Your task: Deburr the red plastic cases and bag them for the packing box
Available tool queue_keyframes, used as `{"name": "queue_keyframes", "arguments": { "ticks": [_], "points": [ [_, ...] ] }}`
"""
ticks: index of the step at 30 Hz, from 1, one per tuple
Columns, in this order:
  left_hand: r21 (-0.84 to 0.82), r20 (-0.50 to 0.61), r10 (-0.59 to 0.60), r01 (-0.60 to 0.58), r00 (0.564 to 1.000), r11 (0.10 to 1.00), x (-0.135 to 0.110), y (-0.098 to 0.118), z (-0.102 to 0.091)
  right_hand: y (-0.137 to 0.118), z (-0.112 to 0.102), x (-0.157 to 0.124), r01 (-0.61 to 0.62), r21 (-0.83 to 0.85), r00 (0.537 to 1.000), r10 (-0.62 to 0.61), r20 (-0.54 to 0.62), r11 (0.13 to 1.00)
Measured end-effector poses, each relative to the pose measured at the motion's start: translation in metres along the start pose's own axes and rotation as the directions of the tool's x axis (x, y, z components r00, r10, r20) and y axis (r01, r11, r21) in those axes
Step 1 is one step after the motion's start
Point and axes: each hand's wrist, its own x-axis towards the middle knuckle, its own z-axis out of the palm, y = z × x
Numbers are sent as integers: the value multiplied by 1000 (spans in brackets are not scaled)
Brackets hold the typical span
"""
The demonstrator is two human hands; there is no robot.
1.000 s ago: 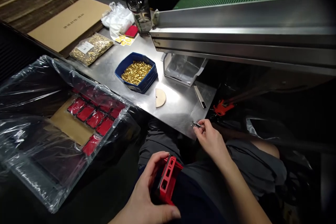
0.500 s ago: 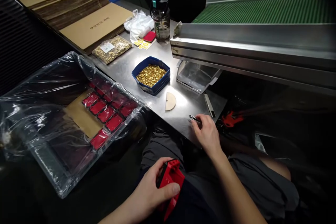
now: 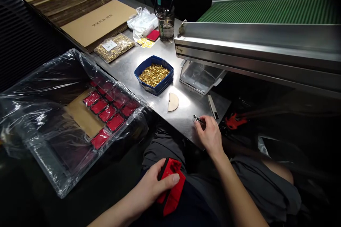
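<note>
My left hand (image 3: pixel 157 181) is wrapped round a red plastic part with a black edge (image 3: pixel 173 194), held low above my lap. Its thumb lies across the red face. Over the near edge of the metal table, my right hand (image 3: pixel 211 135) pinches a slim dark metal tool (image 3: pixel 197 118); only its tip shows, so its kind is unclear. Close to that hand lies a white-and-black utility knife (image 3: pixel 212 106). Beyond, a half-round wooden disc (image 3: pixel 173 102) rests on the table, and behind it stands a blue bin (image 3: pixel 164 87) full of small brass-coloured pieces (image 3: pixel 153 75).
On the left, a plastic-lined crate (image 3: pixel 50 170) holds several red parts (image 3: pixel 107 114). A green ribbed conveyor (image 3: pixel 269 9) overhangs the table at right, above a clear tray (image 3: pixel 199 78). Farther back are a bottle (image 3: pixel 166 17), a bag of brass pieces (image 3: pixel 114 48) and stacked cardboard (image 3: pixel 99 21).
My left hand has turned the red part, so its hollow end now faces differently. My right hand with the slim tool has barely moved.
</note>
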Motion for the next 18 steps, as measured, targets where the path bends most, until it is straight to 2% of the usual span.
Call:
{"name": "queue_keyframes", "arguments": {
  "ticks": [3, 7, 10, 12, 13, 15, 17, 18],
  "points": [
    [-7, 34, -13, 13, 999, 1000, 2, 2, -3, 2, 2, 2, -4, -4, 1000, 4, 22, 1000],
    [-62, 200, -45, 58, 979, 996, 1, 7, -7, -1, -4, 3, -27, 18, 998, 26, 53, 999],
    [-62, 287, -28, 48, 958, 997, -2, 12, -8, -20, -24, -6, -49, 95, 995, 40, 96, 994],
    [-48, 297, -33, 50, 954, 998, -3, 15, -8, -40, -43, -18, -26, 206, 974, -22, 226, 978],
    [-48, 312, -39, 57, 949, 997, -2, 16, -8, -52, -53, -25, -26, 292, 939, -77, 334, 956],
    [-43, 369, -49, 70, 928, 997, -1, 17, -9, -74, -70, -39, -97, 460, 810, -199, 551, 882],
    [-23, 447, -62, 81, 892, 996, 3, 15, -9, -88, -81, -49, -210, 535, 683, -269, 679, 819],
    [-14, 475, -71, 88, 877, 996, 5, 14, -10, -92, -83, -53, -247, 538, 649, -274, 709, 806]
  ]
}}
